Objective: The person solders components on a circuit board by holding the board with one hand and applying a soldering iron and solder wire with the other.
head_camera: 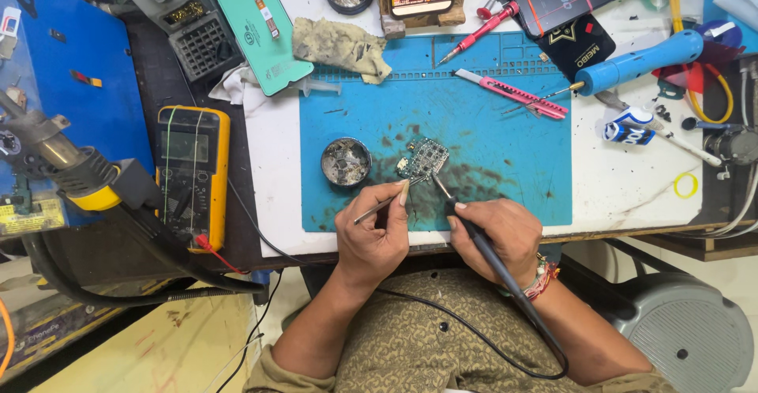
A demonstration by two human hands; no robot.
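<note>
Two tools meet on the small circuit board point(424, 158) lying on the blue mat point(505, 140): my left hand point(379, 231) pinches tweezers point(387, 203) steadying it, my right hand point(497, 231) grips the soldering iron point(466, 227), so I brace both wrists and touch lightly.

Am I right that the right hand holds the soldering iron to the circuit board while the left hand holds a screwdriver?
Not quite: the head view shows the left hand holding tweezers, not a screwdriver. The right hand does hold the soldering iron to the circuit board.
</note>
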